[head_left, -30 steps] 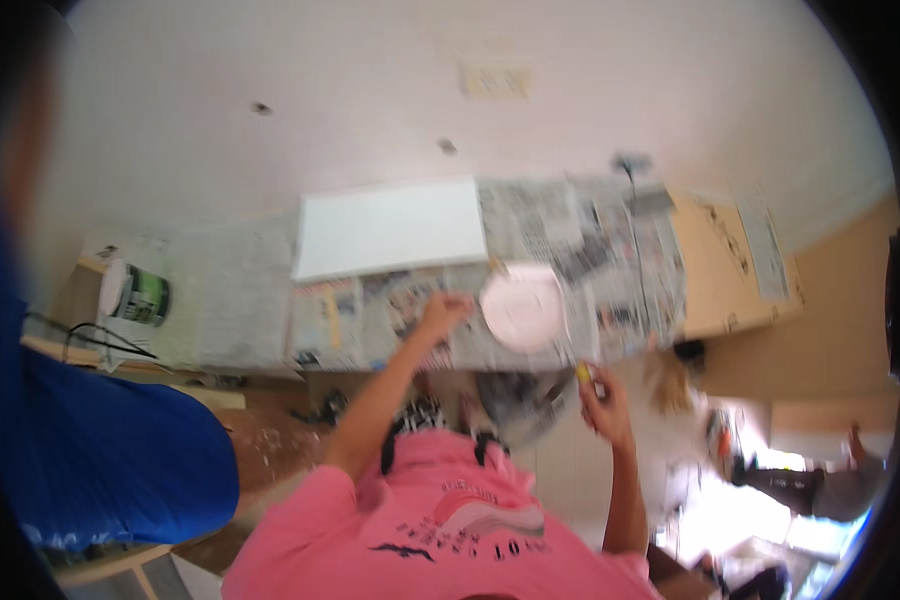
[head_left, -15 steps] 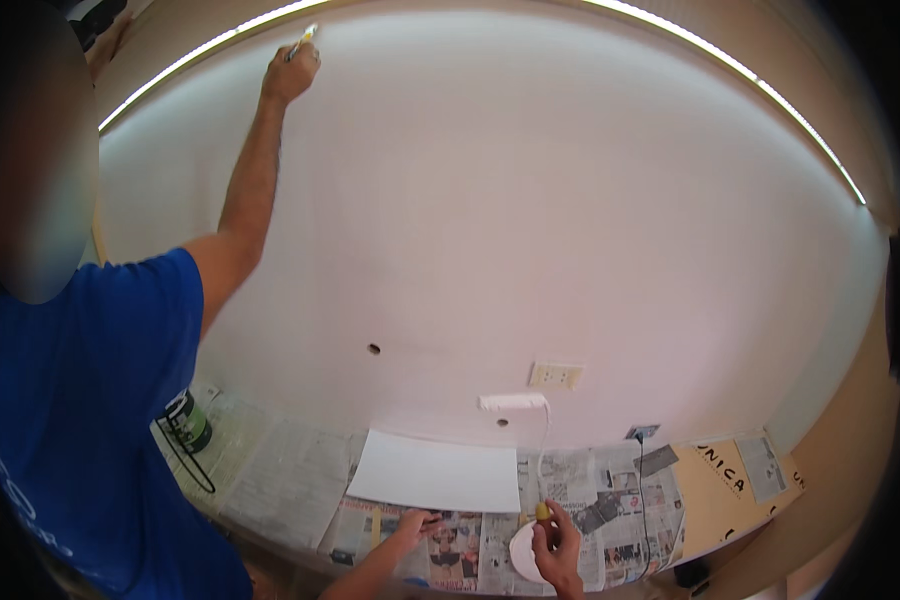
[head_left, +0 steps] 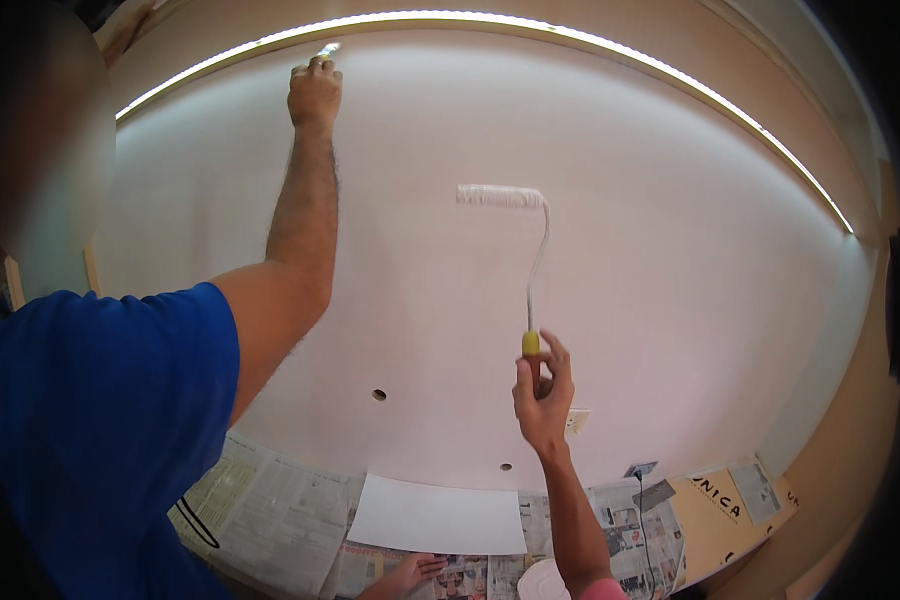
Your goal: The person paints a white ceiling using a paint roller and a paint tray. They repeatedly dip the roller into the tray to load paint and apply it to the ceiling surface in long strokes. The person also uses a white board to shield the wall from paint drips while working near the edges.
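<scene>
My right hand [head_left: 543, 392] grips the handle of a paint roller [head_left: 500, 197] with a yellow collar and a bent wire frame. Its pale, wet-looking sleeve lies level against the pinkish-white wall [head_left: 670, 270], around mid-height. Low in the view, my left hand [head_left: 417, 572] rests with fingers stretched out on the newspaper [head_left: 462, 582], holding nothing that I can see. Just left of my right forearm sits a round white lid or tub [head_left: 542, 582], partly cut off by the lower edge.
A co-worker in a blue shirt [head_left: 110, 390] reaches up at left with a paintbrush [head_left: 328, 50] under the light strip [head_left: 450, 17]. A white sheet [head_left: 435, 515] lies on the newspaper. A wall socket [head_left: 577, 420], partly behind my hand, and a corded socket [head_left: 640, 468] are nearby.
My right hand has raised the roller from low on the wall, near the socket, to mid-height. My left hand stays low. The co-worker's brush has shifted slightly right.
</scene>
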A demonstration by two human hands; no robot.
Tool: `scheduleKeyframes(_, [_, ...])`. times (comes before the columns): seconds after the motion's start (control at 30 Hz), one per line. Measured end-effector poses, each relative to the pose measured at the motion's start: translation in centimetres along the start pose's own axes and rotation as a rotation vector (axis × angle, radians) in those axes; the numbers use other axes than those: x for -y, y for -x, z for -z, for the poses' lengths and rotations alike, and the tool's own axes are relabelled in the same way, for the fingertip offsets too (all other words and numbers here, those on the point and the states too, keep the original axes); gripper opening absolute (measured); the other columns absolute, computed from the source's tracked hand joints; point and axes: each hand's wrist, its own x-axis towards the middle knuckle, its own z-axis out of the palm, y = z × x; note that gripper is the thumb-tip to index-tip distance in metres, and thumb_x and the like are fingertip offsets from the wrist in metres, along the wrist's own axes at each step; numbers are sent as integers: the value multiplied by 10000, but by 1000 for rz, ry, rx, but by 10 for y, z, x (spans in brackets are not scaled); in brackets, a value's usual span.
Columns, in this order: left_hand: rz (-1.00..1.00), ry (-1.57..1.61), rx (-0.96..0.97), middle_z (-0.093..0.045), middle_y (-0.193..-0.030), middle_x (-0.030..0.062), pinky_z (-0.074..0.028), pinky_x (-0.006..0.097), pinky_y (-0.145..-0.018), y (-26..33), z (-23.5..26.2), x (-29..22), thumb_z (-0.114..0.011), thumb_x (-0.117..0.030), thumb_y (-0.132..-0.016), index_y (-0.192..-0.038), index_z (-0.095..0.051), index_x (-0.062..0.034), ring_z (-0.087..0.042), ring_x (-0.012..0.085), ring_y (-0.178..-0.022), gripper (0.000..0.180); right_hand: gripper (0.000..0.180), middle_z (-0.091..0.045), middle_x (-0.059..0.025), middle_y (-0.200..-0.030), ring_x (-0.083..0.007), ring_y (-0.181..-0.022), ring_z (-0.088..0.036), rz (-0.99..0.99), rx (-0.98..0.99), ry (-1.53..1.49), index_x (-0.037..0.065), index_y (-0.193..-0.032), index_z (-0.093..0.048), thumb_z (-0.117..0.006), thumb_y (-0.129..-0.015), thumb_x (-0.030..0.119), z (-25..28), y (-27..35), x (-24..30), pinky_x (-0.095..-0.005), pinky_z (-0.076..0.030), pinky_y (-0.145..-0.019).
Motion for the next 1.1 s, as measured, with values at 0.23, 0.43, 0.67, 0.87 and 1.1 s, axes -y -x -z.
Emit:
scheduleKeyframes(0.23, [-71,-89,-31,-627,-1232,225,-520,427,-1014,9,-11,7,-511,-175,-1014,-1235,-517,80,-617,316,-1171,337,420,-601,-73,-929,-47,-555,-495,56,-5,-130,7,-1356,-454,-528,-943,8,-32,-66,-5,-203,-429,-481])
scheduleKeyframes(0.43, [-122,-128,-51,-611,-1257,231,-512,418,-1032,18,-20,10,-505,-237,-1041,-1256,-508,85,-597,318,-1205,387,401,-566,-98,-987,-51,-494,-478,36,2,-268,-3,-1377,-427,-508,-987,50,-52,-81,-3,-197,-394,-407])
scheduleKeyframes(0.67, [-172,-148,-55,-649,-1203,208,-542,421,-973,18,-12,13,-492,-288,-1044,-1287,-511,61,-641,320,-1130,425,383,-577,-124,-968,-55,-431,-457,45,-57,-243,-20,-1351,-436,-514,-988,73,-54,-90,15,-205,-345,-339])
scheduleKeyframes(0.87, [-253,-237,-9,-648,-1176,217,-544,405,-983,15,-7,15,-485,-322,-1047,-1258,-520,107,-643,298,-1129,479,384,-597,-133,-949,-55,-428,-451,58,-27,-211,-18,-1344,-441,-496,-973,66,-51,-65,0,-204,-339,-333])
scheduleKeyframes(1.1, [-203,-281,-69,-631,-1198,229,-548,395,-975,31,-28,4,-461,-320,-1058,-1249,-526,119,-645,299,-1122,483,426,-600,-75,-868,-30,-483,-459,-81,-32,-102,12,-1382,-462,-543,-967,66,-37,-60,-32,-189,-367,-412])
